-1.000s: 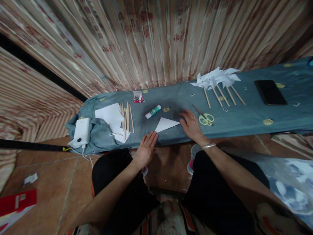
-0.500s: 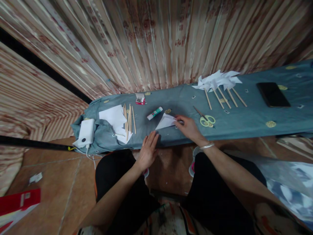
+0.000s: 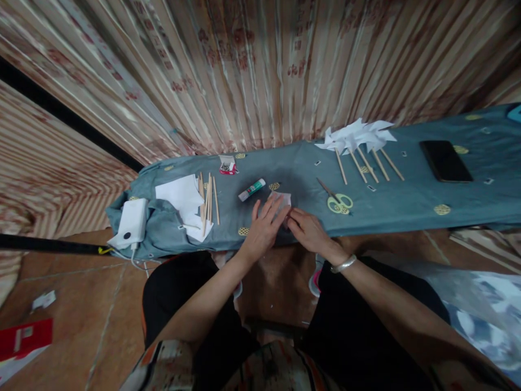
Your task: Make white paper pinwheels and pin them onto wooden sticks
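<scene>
Rightward onto the white paper (image 3: pixel 284 199) came the left hand (image 3: pixel 262 231), fingers loosely spread over it, where earlier it had rested beside it. The right hand (image 3: pixel 307 231) curled at the paper's near right side; whether its fingers pinched it, I could not tell. Both hands thus seemingly shared the paper, nearer and right of the glue stick (image 3: pixel 251 190).
</scene>
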A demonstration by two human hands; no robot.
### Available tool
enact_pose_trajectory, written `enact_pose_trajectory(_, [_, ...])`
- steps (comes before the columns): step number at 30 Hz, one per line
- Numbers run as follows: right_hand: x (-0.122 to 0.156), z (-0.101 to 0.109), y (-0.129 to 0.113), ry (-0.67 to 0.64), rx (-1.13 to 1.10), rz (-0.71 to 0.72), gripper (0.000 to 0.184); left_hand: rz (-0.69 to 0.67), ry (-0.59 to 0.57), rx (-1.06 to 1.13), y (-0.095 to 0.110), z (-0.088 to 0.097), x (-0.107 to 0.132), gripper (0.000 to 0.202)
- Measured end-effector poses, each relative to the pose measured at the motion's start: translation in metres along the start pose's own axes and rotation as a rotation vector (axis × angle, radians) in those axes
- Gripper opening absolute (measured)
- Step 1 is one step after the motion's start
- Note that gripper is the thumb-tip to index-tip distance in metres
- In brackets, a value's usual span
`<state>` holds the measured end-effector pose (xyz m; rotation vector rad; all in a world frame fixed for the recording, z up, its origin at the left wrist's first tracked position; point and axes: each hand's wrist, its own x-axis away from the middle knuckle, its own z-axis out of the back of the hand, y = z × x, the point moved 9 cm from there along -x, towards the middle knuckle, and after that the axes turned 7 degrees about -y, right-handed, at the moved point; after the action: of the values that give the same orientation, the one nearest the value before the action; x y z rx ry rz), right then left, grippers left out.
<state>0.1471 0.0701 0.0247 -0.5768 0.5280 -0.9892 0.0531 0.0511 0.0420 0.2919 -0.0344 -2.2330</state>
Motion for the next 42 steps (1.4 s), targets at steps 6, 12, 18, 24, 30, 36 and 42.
enact_pose_trajectory(6, [0.003,-0.006,0.016,0.009,-0.118,-0.079,0.040,0.107,0.020,0.057,-0.031,-0.001,0.004,0.032])
enact_pose_trajectory(12, [0.009,0.003,0.007,0.064,0.156,-0.008,0.037,0.085,0.008,0.148,-0.043,-0.013,0.012,0.025])
enact_pose_trajectory(18, [0.008,0.007,0.013,0.015,0.182,0.042,0.021,0.116,-0.026,0.286,-0.047,-0.016,0.028,0.026])
enact_pose_trajectory(24, [0.004,0.002,0.025,0.019,0.045,-0.022,0.030,0.244,-0.011,0.383,-0.059,-0.016,0.030,0.028])
enact_pose_trajectory(30, [0.002,0.005,0.036,0.124,0.049,-0.103,0.027,0.343,0.017,0.433,-0.073,-0.025,0.026,0.027])
enact_pose_trajectory(36, [-0.002,0.004,0.043,0.149,0.038,-0.143,0.025,0.161,0.069,0.238,-0.043,-0.008,0.026,0.044])
enact_pose_trajectory(42, [-0.005,0.004,0.042,0.126,0.053,-0.140,0.023,-0.033,-0.090,0.081,-0.001,-0.032,0.030,0.052])
